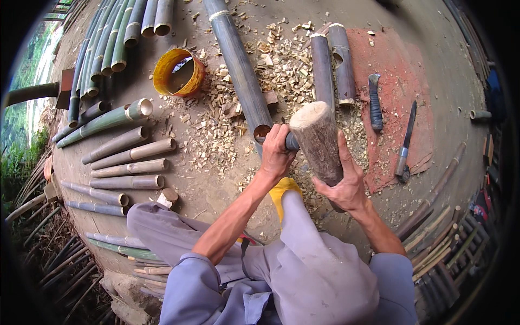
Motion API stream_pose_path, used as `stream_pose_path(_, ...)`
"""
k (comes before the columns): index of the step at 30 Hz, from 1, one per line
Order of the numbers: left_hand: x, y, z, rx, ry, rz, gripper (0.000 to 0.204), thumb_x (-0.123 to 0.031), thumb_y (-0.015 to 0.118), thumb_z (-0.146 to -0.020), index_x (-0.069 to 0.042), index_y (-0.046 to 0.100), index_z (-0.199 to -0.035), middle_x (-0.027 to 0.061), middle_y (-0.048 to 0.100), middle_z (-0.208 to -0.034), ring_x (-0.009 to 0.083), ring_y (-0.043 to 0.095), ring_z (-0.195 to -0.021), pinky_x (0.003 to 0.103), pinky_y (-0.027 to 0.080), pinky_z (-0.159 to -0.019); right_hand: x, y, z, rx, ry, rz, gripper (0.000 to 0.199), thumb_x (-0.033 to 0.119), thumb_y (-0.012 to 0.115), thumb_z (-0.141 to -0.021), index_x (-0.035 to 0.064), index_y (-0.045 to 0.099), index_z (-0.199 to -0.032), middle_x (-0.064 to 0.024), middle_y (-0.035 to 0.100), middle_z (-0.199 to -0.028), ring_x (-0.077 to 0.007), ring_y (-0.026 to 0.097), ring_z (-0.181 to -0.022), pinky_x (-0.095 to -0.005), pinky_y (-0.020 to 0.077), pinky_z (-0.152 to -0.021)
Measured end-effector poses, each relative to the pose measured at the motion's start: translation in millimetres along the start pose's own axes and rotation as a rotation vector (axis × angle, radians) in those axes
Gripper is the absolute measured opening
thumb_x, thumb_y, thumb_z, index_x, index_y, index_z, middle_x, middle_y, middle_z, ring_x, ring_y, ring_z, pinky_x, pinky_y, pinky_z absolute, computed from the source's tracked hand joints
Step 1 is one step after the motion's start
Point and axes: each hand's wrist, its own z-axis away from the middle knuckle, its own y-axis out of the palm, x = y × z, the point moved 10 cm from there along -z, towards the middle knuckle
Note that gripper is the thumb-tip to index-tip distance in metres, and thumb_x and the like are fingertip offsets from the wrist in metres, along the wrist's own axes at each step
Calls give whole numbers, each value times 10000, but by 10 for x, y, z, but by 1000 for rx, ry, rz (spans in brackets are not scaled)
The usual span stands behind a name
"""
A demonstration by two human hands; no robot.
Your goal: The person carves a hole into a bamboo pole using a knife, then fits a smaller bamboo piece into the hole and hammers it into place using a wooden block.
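A wooden mallet [313,142] with a thick, bark-covered log head and a pale cut face is raised in front of me. My left hand [277,150] is closed around its short dark handle, close to the head. My right hand [345,181] curls around the lower right side of the head, thumb and fingers on the bark. Just beyond my left hand lies a long dark bamboo pole [238,62], a hole cut in its near end. My left hand partly hides that end. A yellow shoe [285,190] shows under my left forearm.
Wood chips [216,119] litter the ground around the pole. A yellow bucket [179,72] and rows of bamboo pieces [132,154] are at left. Two short bamboo lengths [323,70], a dark-handled tool [375,103] and a knife [407,140] lie near a red mat [417,81].
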Motion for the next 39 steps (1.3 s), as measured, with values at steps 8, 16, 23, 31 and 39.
stream_pose_path(8, 97, -110, 66, -40, 26, 216, 323, 31, 649, -635, -44, 597, -944, 112, 557, -778, 294, 575, -725, 388, 471, -641, 269, 195, 2, 63, -47, 19, 1002, 175, 799, -657, 30, 226, -1466, -261, 546, -1214, -345, 622, -1034, -385, 535, -830)
stream_pose_path(16, -355, 562, 282, 670, 239, 15, 323, -44, 651, -527, -105, 610, -842, 60, 551, -892, 261, 525, -884, 387, 384, -774, -992, 98, 913, -104, 515, -22, 929, 145, 714, -757, 70, 148, -1490, -248, 495, -1299, -355, 534, -1156, -406, 458, -949)
stream_pose_path(23, -1486, 579, 351, 517, 652, 145, 522, -72, 732, -448, -191, 589, -936, 85, 479, -1250, 316, 412, -1203, 551, 250, -1068, -1029, 487, 838, -225, 833, -1521, 605, 271, 582, -878, 23, 356, -1381, -128, 492, -1224, -203, 511, -1105, -310, 485, -883)
stream_pose_path(31, -497, -26, 321, 170, 87, 78, 593, 52, 626, -646, -76, 539, -1218, 148, 453, -1227, 338, 436, -1161, 430, 399, -978, -2158, -249, 949, -486, 817, -297, 219, 153, 478, -887, 12, 521, -1048, -76, 566, -716, -179, 560, -609, -319, 456, -585)
stream_pose_path(39, 774, -695, 612, 100, -350, -98, 428, 35, 603, -695, -39, 554, -1114, 131, 495, -1115, 283, 501, -1057, 362, 457, -875, -2816, -548, 1468, -372, 904, 586, 284, 232, 527, -918, 24, 508, -1111, -214, 598, -948, -409, 559, -898, -481, 427, -790)
